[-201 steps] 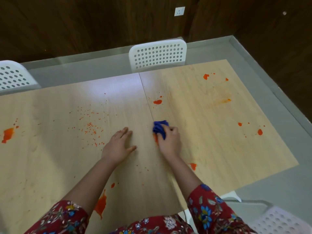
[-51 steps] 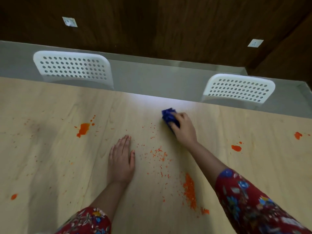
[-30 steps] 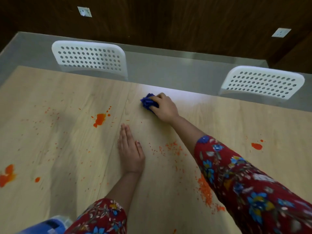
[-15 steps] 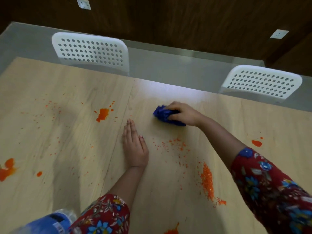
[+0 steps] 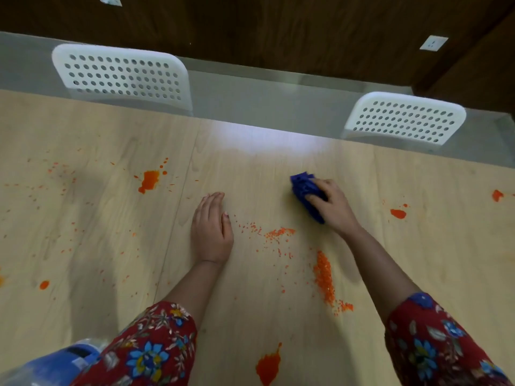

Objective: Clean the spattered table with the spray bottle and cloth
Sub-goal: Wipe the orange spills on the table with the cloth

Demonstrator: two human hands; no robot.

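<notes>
A light wooden table (image 5: 278,168) is spattered with orange: a blot (image 5: 149,180) at the left, a swept ridge of crumbs (image 5: 324,277) near the middle, a blot (image 5: 269,366) at the near edge. My right hand (image 5: 333,206) grips a bunched blue cloth (image 5: 303,190) and presses it on the table. My left hand (image 5: 211,229) lies flat on the wood, fingers straight. The blue top of the spray bottle (image 5: 64,358) shows at the bottom left, partly behind my sleeve.
Two white perforated chairs (image 5: 122,76) (image 5: 404,121) stand at the table's far edge, before a dark wooden wall. More orange spots (image 5: 398,213) lie at the right and small specks (image 5: 44,284) at the left.
My right hand has slid the cloth to the right and slightly toward me, away from the far edge. My left hand has stayed flat in place.
</notes>
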